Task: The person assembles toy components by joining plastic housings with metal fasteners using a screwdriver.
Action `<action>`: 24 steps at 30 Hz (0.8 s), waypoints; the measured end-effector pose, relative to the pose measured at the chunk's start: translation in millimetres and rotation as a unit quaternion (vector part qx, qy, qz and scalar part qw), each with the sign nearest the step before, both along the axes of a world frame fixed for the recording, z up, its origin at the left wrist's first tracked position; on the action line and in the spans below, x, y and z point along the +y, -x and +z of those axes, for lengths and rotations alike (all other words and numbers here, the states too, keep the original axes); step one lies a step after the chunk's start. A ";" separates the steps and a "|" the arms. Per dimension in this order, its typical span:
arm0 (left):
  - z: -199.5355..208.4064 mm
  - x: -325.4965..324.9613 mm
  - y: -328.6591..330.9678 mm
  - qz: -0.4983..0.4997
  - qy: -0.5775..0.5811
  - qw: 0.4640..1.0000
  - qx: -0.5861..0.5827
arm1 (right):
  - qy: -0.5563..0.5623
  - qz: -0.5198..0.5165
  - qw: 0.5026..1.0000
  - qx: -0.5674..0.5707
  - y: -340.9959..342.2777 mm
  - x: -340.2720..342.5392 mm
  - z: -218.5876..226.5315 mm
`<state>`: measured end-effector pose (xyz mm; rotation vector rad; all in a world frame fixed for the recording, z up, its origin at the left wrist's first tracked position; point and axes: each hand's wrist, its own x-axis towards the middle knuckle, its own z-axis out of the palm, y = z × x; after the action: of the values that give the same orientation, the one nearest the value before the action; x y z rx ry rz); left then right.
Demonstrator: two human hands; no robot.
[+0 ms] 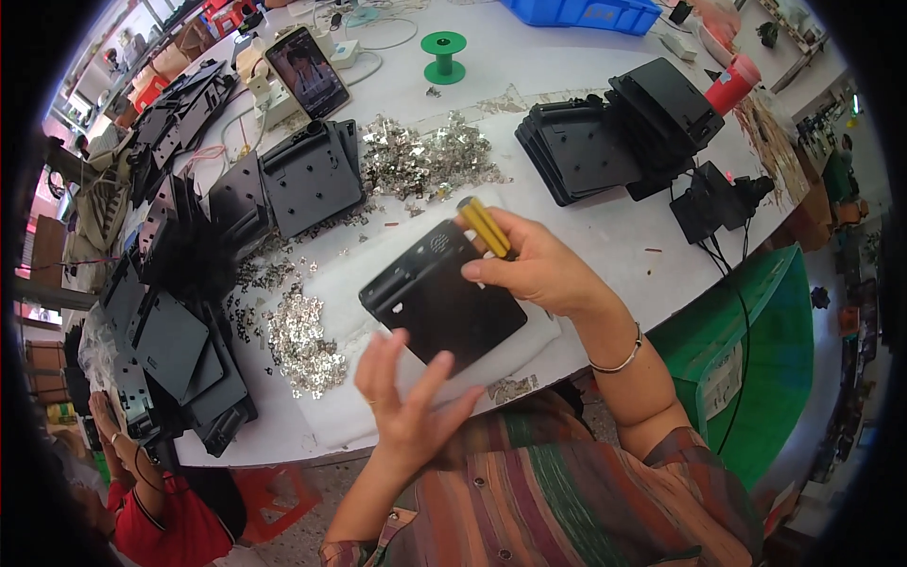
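Observation:
In front of me a flat black plastic housing lies tilted on a white foam sheet. My right hand is closed around a tool with a yellow, dark-striped handle; the tool's working end is hidden. The thumb of that hand is over the housing's upper right side. My left hand has its fingers spread at the housing's near left edge and holds nothing. Small shiny metal clips lie in one heap to the left and another heap beyond the housing.
Stacks of black housings stand at the far right and left, with more flat panels near a person in red. A phone, green spool, blue bin, black adapters and green crate surround me.

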<state>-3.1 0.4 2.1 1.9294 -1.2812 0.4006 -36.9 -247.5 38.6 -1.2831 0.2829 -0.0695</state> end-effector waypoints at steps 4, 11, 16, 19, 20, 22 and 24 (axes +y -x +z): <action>28.3 -21.7 -11.1 -0.004 0.174 0.927 0.332 | 0.025 -0.030 0.989 -0.142 12.3 -12.4 24.5; 62.0 -95.3 -81.5 -0.114 0.105 0.987 0.034 | 0.061 -0.200 0.944 -0.256 23.8 -51.7 28.2; 45.3 -193.6 -105.4 -0.141 0.204 0.968 -0.046 | 0.000 -0.338 0.917 -0.214 46.1 -88.1 30.7; 33.9 -227.5 -109.0 -0.176 0.218 0.958 -0.065 | 0.044 -0.425 0.892 -0.147 46.2 -100.8 21.0; 30.0 -232.8 -111.4 -0.188 0.204 0.959 -0.051 | 0.073 -0.472 0.872 -0.106 46.2 -104.6 18.6; 19.0 -246.6 -116.0 -0.212 0.180 0.960 -0.030 | 0.092 -0.485 0.864 -0.097 44.6 -106.1 15.4; 9.4 -254.9 -118.1 -0.233 0.168 0.958 -0.012 | 0.093 -0.495 0.859 -0.096 44.7 -108.6 6.0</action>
<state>115.0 -254.5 11.5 1.2943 -1.5221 0.3699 -81.6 -356.0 44.6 -1.1901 0.7558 -1.1242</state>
